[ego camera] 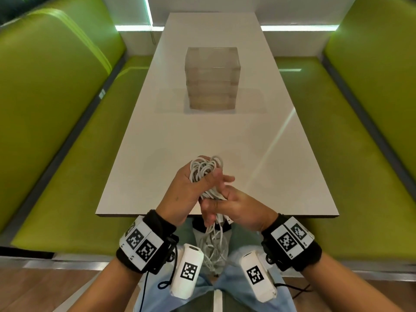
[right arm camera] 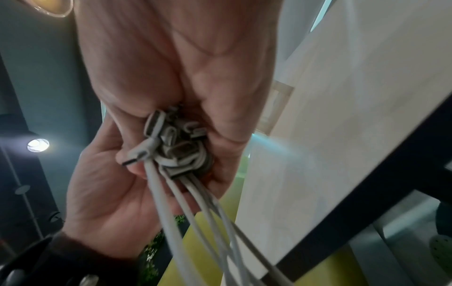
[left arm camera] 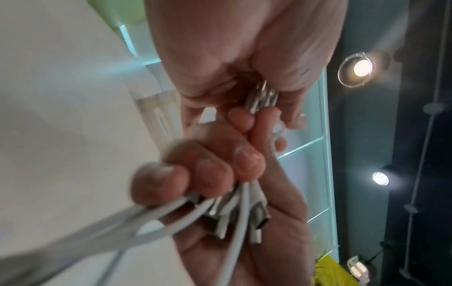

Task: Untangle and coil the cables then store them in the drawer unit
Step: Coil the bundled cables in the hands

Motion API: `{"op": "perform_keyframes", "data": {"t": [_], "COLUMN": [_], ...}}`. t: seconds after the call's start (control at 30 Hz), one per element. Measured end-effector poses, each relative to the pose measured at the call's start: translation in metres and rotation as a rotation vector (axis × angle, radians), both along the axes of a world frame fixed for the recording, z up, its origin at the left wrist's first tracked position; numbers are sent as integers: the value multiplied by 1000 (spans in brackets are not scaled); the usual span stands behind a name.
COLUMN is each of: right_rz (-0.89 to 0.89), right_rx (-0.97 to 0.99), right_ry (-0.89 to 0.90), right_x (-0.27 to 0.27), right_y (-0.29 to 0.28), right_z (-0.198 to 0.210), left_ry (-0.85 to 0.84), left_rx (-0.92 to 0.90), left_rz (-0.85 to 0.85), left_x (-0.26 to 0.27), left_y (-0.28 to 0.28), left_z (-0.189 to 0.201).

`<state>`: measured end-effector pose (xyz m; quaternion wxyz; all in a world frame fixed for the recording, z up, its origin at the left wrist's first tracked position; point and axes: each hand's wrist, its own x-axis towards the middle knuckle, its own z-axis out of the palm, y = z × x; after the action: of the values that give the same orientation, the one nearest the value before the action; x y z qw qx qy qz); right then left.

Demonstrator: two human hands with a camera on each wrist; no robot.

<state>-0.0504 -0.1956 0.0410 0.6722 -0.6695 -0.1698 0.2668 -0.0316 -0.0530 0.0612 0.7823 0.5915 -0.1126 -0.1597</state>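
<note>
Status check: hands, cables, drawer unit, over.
Left hand and right hand both grip the white cables, still tangled, ends dangling. Drawer unit shut, mid-table. Path clear.

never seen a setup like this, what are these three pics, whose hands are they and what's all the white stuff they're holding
There is no machine here: a person wears one camera on the head and one on each wrist. The big picture looks down from the head. The left hand and right hand together hold a tangled bunch of white cables above the near edge of a white table. Loose ends hang down toward the lap. Further along the table stands a clear drawer unit, where the cables should end up. The other two pictures are close-ups from the wrists: the fingers curl round the strands, and several plugs are bunched in the palms. The black bands with square patterns are the wrist mounts.
</note>
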Motion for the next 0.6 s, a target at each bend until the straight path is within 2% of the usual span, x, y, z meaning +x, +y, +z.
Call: {"op": "perform_keyframes", "data": {"t": [0.07,0.23,0.33,0.5,0.6], "right_rz": [-86,-258,-343,-479,-507], "right_rx": [9,222,252,372,431], "right_ry": [-45,-43,-36,13,53], "right_x": [4,20,23,20,18], "right_y": [-4,-18,-21,-14,-10], "right_z": [2,14,18,18,16], "left_ry": [-23,-18,6,-297,-259], "left_rx": [28,242,256,497,422], "left_rz": [-55,-157,-177,-91,-66], "left_x": [2,-7,-10,-8,-8], "left_y": [4,0,-8,-12,-12], "left_z": [-7,-33,-28,-30,-34]}}
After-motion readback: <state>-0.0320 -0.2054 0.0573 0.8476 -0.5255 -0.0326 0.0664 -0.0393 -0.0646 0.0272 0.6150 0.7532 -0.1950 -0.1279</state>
